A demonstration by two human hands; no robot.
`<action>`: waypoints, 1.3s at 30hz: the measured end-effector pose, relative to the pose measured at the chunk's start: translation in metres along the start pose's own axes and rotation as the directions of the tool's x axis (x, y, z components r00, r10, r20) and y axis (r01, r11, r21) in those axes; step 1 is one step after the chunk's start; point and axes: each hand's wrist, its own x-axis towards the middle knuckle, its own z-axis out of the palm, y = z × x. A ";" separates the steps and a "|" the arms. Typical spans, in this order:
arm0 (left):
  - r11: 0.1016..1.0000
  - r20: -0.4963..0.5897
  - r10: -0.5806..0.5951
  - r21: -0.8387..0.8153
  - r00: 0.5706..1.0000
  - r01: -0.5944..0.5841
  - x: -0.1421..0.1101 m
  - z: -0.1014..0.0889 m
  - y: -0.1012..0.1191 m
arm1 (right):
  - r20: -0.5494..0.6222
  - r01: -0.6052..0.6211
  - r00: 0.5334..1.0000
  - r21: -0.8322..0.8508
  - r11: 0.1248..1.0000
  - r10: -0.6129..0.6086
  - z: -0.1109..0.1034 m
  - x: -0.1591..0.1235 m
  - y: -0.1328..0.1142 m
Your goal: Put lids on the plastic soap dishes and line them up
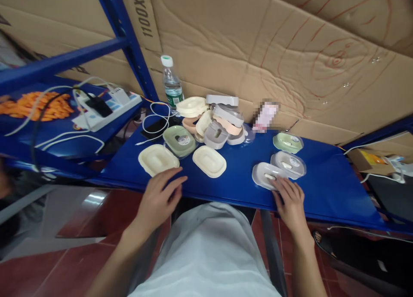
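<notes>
On my far left I see orange pieces (48,105) heaped on a blue shelf (19,136), with a white power strip (109,113) beside them and cables running over it. Next comes the blue table (238,185). At its left end a looped white cable (158,118) lies by the upright bottle (172,84). In front is a cream tray (156,158), and my left hand (171,187) is at its near right edge, fingers moderately spread with a gap to the thumb and nothing held; I can't tell whether a fingertip touches the rim. Just behind that tray sits a green dish (180,141) with a round label, and to its right a cream lid (209,161) lies flat. Behind them, grey, cream and tan parts (217,134) overlap in a loose pile, with a pink item (266,115), blurred out, against the cardboard (232,43). Farther right, my right hand (275,187) has its fingers over the near right side of a grey dish (264,175), thumb lower and apart; whether it grips, I can't tell. Beside that dish is a second grey one (293,167), with a small green container (285,139) behind.
</notes>
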 end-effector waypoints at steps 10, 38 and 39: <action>0.981 -0.016 -0.140 0.132 0.990 0.141 -0.045 -0.006 -0.038 | 0.138 0.267 0.935 0.334 0.904 -0.327 0.043 0.076 -0.118; 0.998 0.250 0.066 -0.038 0.966 -0.058 -0.007 0.031 0.023 | 0.188 0.220 0.951 0.155 0.963 -0.247 0.047 0.148 -0.105; 0.998 0.242 0.065 -0.039 0.968 -0.057 -0.008 0.032 0.024 | 0.228 0.229 0.939 0.144 0.963 -0.258 0.051 0.166 -0.112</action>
